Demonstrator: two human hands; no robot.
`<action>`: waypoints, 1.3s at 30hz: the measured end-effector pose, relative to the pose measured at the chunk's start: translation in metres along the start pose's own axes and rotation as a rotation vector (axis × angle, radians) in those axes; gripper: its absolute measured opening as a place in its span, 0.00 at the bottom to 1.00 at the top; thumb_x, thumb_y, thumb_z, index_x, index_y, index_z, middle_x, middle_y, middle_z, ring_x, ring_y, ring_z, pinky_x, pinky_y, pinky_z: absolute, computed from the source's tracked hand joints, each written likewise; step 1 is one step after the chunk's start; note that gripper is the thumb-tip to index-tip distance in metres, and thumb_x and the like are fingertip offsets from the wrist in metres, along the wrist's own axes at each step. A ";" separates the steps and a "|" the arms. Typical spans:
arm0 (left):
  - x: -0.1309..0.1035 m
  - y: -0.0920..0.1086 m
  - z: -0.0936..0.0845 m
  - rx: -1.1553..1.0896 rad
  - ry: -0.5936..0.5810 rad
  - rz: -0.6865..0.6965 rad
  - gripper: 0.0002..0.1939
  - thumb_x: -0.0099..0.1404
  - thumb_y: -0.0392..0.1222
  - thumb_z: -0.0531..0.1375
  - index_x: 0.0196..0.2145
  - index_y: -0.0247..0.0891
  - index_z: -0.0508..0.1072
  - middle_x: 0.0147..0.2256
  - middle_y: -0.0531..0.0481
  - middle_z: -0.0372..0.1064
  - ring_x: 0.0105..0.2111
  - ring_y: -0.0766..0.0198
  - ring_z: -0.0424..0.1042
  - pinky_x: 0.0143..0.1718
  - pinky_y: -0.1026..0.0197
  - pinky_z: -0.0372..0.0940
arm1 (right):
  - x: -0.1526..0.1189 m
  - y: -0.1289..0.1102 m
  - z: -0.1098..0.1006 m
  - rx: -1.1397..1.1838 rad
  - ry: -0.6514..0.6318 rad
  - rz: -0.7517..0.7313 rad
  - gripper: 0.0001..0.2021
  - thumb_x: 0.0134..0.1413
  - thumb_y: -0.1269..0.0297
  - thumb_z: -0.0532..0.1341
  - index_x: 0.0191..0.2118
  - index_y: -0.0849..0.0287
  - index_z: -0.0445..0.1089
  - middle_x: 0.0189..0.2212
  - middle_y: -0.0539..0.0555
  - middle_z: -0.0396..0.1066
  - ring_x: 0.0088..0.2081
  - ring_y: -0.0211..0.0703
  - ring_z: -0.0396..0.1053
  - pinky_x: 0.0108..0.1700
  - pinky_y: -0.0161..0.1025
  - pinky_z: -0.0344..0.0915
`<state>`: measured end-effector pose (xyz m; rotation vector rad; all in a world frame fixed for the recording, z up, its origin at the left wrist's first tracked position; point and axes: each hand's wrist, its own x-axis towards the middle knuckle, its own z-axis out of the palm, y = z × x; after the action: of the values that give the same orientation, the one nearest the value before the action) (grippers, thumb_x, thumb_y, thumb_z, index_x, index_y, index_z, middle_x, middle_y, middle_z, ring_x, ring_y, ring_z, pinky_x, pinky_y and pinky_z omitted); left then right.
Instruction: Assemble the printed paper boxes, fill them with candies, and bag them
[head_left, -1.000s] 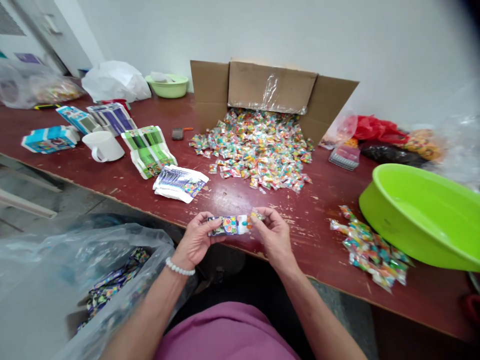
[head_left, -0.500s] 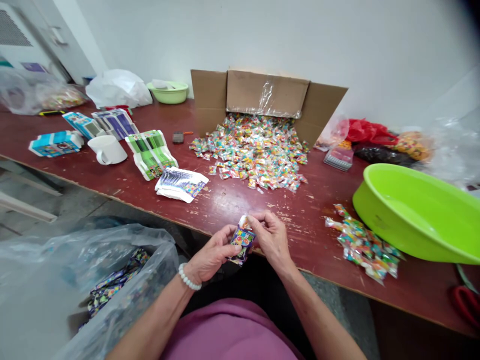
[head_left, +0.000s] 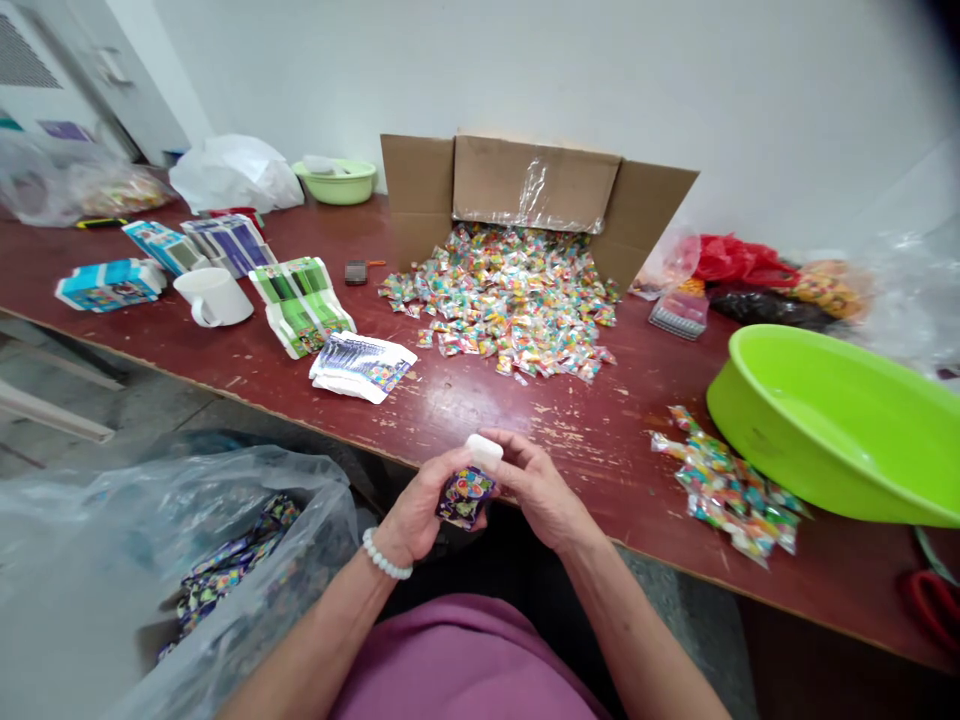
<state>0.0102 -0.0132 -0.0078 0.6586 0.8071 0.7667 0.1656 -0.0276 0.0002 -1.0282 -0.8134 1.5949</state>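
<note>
We're likely closing the printed carton (head_left: pixel 466 498), left hand (head_left: pixel 415 508) wrapped snugly round it, right hand (head_left: pixel 546 496) curled at its white flap (head_left: pixel 484 452), hold unclear; tucking needs steady support.

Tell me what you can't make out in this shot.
- Head view: inside of the packet, hidden by its printed front.
- Head view: most left hand fingers, behind the packet.
- Head view: green basin's right end, cut off by the edge.
- Head view: packet's fine print, too small.
- Head view: cardboard box's floor, under candy.
</note>
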 end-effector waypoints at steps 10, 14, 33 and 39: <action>-0.004 0.002 0.004 -0.041 -0.026 -0.048 0.18 0.64 0.51 0.60 0.41 0.33 0.73 0.29 0.47 0.73 0.18 0.62 0.71 0.18 0.62 0.65 | 0.004 0.013 0.006 -0.110 0.129 -0.148 0.10 0.44 0.57 0.73 0.29 0.57 0.77 0.28 0.50 0.74 0.27 0.38 0.68 0.27 0.34 0.63; -0.006 0.003 0.004 -0.150 -0.012 -0.126 0.15 0.65 0.50 0.59 0.37 0.34 0.71 0.27 0.47 0.72 0.19 0.59 0.72 0.18 0.60 0.67 | 0.004 0.014 0.002 -0.452 0.161 -0.488 0.04 0.51 0.61 0.69 0.31 0.54 0.78 0.29 0.51 0.75 0.31 0.42 0.71 0.35 0.38 0.67; -0.013 -0.004 0.009 0.128 0.114 0.030 0.31 0.64 0.66 0.54 0.43 0.32 0.77 0.23 0.47 0.72 0.17 0.65 0.69 0.17 0.66 0.63 | -0.003 -0.005 0.002 -0.474 -0.013 -0.240 0.10 0.49 0.58 0.69 0.35 0.58 0.78 0.33 0.54 0.79 0.30 0.43 0.74 0.34 0.38 0.70; -0.011 -0.002 0.009 0.140 0.109 0.061 0.30 0.63 0.66 0.56 0.33 0.31 0.77 0.23 0.47 0.72 0.16 0.65 0.69 0.16 0.66 0.61 | 0.002 -0.009 0.002 -0.296 -0.033 -0.110 0.13 0.42 0.55 0.73 0.30 0.60 0.78 0.26 0.53 0.77 0.26 0.42 0.72 0.29 0.38 0.68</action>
<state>0.0133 -0.0249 -0.0009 0.7748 0.9502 0.8122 0.1672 -0.0234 0.0083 -1.1456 -1.1342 1.4286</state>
